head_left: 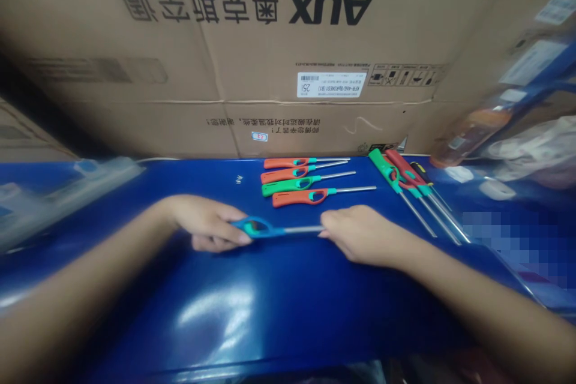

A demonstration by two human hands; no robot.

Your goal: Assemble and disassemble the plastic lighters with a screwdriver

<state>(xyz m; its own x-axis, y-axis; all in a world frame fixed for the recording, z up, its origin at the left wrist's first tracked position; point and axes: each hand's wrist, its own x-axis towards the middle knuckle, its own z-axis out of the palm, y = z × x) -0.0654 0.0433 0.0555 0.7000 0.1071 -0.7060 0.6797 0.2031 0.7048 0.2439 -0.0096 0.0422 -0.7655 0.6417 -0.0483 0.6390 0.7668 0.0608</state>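
Forearms are flanking a blue plastic lighter, left hand gripping handle, right hand metal tube, paralleling tabletop's back edge.

2 bare forearms
Left hand and right hand are bare too, the wrists narrower than the forearms.

"What's in those hands?"
"A blue lighter, held level above the blue table. The left hand wraps its handle; the right hand is closed round the end of its metal tube."
"And behind it?"
"A row of lighters, three orange-red, one green, tubes pointing right."
"Farther right?"
"A green lighter and a red lighter, lying slantwise near the carton with upside-down lettering."
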